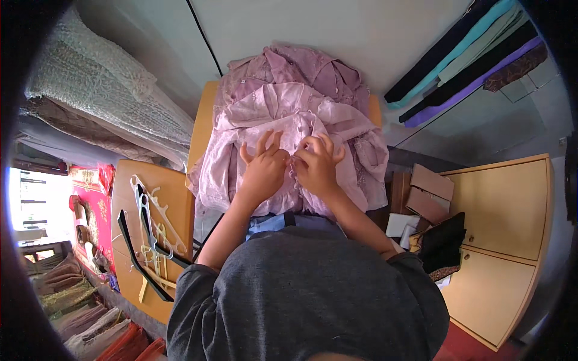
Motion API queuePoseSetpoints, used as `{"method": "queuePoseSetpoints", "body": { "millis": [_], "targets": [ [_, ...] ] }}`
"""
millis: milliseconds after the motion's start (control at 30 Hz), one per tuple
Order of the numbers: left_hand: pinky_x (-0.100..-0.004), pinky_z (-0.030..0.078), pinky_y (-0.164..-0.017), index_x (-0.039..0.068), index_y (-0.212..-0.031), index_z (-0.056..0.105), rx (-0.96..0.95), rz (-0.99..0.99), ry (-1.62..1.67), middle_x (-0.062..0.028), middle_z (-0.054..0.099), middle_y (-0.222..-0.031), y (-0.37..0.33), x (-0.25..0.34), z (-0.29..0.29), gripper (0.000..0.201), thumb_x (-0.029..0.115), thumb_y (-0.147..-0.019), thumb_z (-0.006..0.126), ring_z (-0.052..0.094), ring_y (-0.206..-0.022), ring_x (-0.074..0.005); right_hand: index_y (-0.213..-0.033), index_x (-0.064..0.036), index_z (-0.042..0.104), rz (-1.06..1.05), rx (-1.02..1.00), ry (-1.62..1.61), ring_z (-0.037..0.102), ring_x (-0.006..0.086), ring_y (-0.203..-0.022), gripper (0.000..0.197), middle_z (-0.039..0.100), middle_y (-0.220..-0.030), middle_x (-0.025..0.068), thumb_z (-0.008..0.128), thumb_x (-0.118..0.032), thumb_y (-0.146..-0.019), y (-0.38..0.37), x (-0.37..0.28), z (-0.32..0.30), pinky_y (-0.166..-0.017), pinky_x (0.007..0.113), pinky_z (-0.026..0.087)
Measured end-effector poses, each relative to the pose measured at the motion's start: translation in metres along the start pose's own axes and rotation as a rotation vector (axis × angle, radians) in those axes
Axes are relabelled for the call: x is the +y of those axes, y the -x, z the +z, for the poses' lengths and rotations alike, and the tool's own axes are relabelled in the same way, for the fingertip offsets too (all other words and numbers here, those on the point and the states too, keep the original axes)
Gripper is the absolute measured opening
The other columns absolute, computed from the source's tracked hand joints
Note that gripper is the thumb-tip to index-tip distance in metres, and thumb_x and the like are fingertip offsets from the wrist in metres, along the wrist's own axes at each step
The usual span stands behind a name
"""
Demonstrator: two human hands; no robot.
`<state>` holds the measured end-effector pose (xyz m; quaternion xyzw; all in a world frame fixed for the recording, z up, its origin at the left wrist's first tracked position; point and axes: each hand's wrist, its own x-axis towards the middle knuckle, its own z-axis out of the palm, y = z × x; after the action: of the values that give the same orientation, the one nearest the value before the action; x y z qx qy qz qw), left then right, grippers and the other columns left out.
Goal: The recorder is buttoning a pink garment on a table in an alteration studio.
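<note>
1. Far left, I have pale lace (114, 78) at the upper edge of my view; beneath it, hangers (147, 225) lie in a loose heap on the side table (165, 171), well apart from both hands.
2. The left hand (265, 171) comes next; thumb and forefinger pinch the cloth at the front opening, the other fingers lifted and spread.
3. Mid-view, the pink garment (241, 135) lies spread over the worktable (208, 99), right under both hands; a mauve garment (295, 63) sits behind it, partly hidden.
4. The right hand (317, 167) mirrors the left, pinching the opening just beside it; the bit between the fingertips is too small for me to make out.
5. I judge the step in hand to be fine work along that opening; fastening or undoing, I cannot tell; the next move seems to call for steady, light pinches, both edges kept level, no tugging.
6. Right, a box (430, 192) stands near the cabinet (500, 204); neither is touched.
</note>
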<state>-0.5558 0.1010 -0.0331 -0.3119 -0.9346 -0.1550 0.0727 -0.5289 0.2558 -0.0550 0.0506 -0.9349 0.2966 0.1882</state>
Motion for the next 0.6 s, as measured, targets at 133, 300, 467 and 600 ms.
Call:
{"method": "queuePoseSetpoints", "body": {
  "millis": [133, 300, 467, 600],
  "targets": [
    [-0.0630, 0.011, -0.098, 0.016, -0.088, 0.066, 0.052, -0.254, 0.254, -0.0127, 0.045, -0.136, 0.004, 0.001, 0.008, 0.015, 0.028, -0.082, 0.060, 0.029, -0.132, -0.0325, -0.077, -0.0156, 0.066, 0.003, 0.015, -0.035, 0.037, 0.0276, -0.120, 0.007, 0.051, -0.112, 0.0001, 0.067, -0.017, -0.070, -0.011, 0.014, -0.003, -0.091, 0.061, 0.015],
    [-0.0647, 0.009, -0.098, 0.019, -0.091, 0.071, -0.038, -0.239, 0.362, -0.0176, 0.040, -0.140, 0.014, -0.002, 0.029, 0.019, 0.032, -0.079, 0.064, 0.026, -0.134, -0.0356, -0.080, -0.0160, 0.067, -0.069, 0.021, -0.083, 0.038, 0.0235, -0.119, 0.008, 0.051, -0.115, -0.0013, 0.069, -0.018, -0.072, -0.012, 0.022, -0.010, -0.094, 0.052, 0.017],
    [-0.0627, 0.008, -0.099, 0.027, -0.095, 0.072, -0.150, -0.241, 0.445, -0.0151, 0.030, -0.146, 0.017, -0.004, 0.039, 0.020, 0.033, -0.077, 0.067, 0.021, -0.135, -0.0346, -0.080, -0.0141, 0.067, -0.063, 0.045, -0.144, 0.041, 0.0262, -0.114, 0.008, 0.053, -0.111, 0.0019, 0.068, -0.020, -0.074, -0.007, 0.034, -0.007, -0.094, 0.054, 0.021],
    [-0.0622, 0.007, -0.100, 0.028, -0.094, 0.072, -0.127, -0.245, 0.462, -0.0140, 0.029, -0.147, 0.019, -0.006, 0.031, 0.021, 0.033, -0.074, 0.070, 0.021, -0.136, -0.0343, -0.082, -0.0098, 0.066, -0.017, 0.050, -0.126, 0.043, 0.0285, -0.111, 0.009, 0.054, -0.109, 0.0050, 0.067, -0.016, -0.076, -0.005, 0.036, -0.004, -0.093, 0.045, 0.030]
  ]
}}
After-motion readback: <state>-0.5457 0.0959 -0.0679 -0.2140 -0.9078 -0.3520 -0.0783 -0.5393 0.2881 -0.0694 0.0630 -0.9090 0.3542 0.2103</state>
